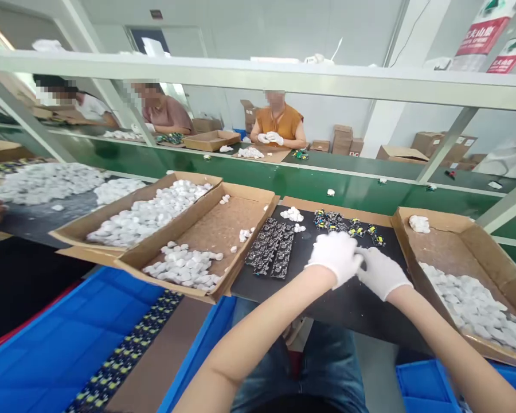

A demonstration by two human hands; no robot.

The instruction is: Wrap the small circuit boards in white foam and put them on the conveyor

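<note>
My left hand (334,259), in a white glove, is over the black mat (318,307) with its fingers curled inward. Beside it my right hand (382,272), gloved too, has its fingertips drawn together and meeting the left one. Whatever lies between the fingers is hidden. Just beyond the hands is a pile of small circuit boards with yellow and blue parts (329,220); more such boards (372,232) lie to its right. Black circuit board panels (272,246) rest left of my hands, near a small heap of white pieces (292,214).
Cardboard trays with white pieces stand at left (217,229) and right (468,241). A green conveyor belt (258,178) carries a few small items behind the mat. Overhead runs a white shelf beam (258,74). Blue bins (69,332) are below. Several people sit across and alongside.
</note>
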